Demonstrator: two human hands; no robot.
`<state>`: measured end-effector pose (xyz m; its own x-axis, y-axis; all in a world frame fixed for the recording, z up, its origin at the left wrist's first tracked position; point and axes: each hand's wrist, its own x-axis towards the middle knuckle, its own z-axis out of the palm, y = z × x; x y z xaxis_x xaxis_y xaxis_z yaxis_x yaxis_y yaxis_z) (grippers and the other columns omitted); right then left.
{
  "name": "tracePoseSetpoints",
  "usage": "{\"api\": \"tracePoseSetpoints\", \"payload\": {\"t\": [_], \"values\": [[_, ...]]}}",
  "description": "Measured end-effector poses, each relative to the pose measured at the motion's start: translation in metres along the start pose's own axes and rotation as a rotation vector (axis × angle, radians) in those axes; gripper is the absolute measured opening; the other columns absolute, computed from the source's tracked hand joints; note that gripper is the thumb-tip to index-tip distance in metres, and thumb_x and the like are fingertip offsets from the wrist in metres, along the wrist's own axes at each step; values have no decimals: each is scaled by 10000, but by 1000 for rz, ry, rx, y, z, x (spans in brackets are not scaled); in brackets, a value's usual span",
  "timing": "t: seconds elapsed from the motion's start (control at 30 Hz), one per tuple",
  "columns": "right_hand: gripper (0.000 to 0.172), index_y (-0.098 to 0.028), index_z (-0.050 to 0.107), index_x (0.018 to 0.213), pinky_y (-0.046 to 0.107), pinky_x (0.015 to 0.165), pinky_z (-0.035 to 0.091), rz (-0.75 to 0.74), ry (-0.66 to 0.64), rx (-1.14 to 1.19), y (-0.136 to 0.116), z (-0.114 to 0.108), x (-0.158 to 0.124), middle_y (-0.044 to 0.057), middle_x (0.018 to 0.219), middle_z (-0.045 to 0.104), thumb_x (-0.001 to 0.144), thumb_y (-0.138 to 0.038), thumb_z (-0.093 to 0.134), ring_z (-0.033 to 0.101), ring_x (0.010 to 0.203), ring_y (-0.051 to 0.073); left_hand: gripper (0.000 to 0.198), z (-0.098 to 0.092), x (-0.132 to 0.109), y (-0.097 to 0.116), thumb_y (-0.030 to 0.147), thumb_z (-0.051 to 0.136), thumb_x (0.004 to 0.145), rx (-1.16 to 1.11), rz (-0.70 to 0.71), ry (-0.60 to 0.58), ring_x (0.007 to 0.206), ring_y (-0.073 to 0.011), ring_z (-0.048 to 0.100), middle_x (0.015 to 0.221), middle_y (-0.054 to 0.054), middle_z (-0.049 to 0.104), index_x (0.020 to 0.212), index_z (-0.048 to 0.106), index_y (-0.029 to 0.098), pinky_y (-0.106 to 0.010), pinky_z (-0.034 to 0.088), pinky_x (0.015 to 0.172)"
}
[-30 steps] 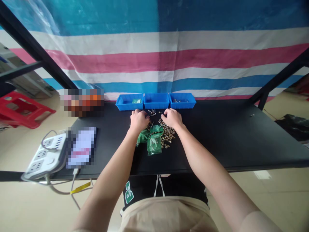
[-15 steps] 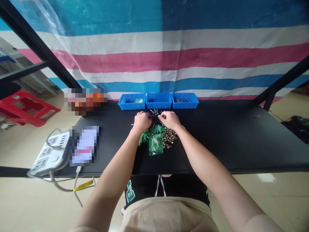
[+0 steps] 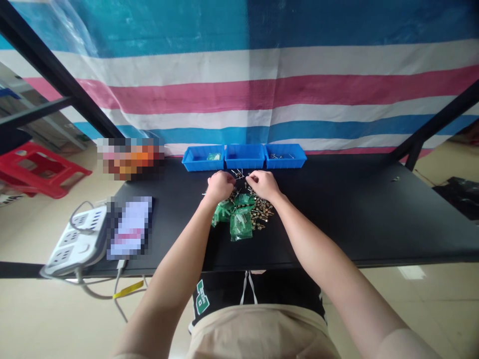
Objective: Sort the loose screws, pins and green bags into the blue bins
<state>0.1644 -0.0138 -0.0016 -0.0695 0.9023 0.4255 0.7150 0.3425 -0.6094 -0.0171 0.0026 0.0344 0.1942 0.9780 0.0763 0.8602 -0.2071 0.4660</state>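
My left hand (image 3: 220, 186) is over the left side of a pile of small metal parts, its fingers curled inward; what they hold, if anything, is hidden. My right hand (image 3: 264, 184) is at the pile's far right side, thumb and fingertips pinched together around something too small to name. Between the hands lie a few thin silvery pins (image 3: 237, 173). Brass-coloured fittings (image 3: 262, 213) are heaped below my right hand. On the near side of the pile are green plastic packets (image 3: 241, 224) with pale pieces inside.
Behind the pile stand three blue bins: the left bin (image 3: 202, 165) has a green packet, the middle bin (image 3: 245, 163) is beside it, the right bin (image 3: 286, 162) contains pins. Left on the black table (image 3: 337, 214) are a power strip (image 3: 78, 234) and a blurred pale item (image 3: 130, 227).
Both hands stay close to the same spots over the pile, with only slight finger movement. The whole view has shifted a little.
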Motion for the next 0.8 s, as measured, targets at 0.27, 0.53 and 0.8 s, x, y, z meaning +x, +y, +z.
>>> {"api": "tracePoseSetpoints", "payload": {"t": [0.27,0.53,0.8], "values": [[152,-194,668,773,275,695,424,-192,78,10,-14,-6,-3,35,748,662,870,-266,575,584,725,167,99,-1,-1,2,230,576,788,-512,100,127,632,-144,516,659,-9,607,723,610,163,-258,386,617],[206,-187,653,763,266,643,400,-311,25,60,-24,-2,-9,29,720,647,906,-251,520,556,641,140,242,2,-2,6,366,663,822,-1083,269,86,594,-97,472,628,21,520,751,537,172,-227,392,596],[207,-201,590,735,263,616,423,-242,202,147,-28,-6,-8,31,705,631,894,-304,508,542,608,137,208,0,1,0,309,696,783,-1153,270,79,601,-84,510,652,29,545,787,542,169,-221,422,616]]}}
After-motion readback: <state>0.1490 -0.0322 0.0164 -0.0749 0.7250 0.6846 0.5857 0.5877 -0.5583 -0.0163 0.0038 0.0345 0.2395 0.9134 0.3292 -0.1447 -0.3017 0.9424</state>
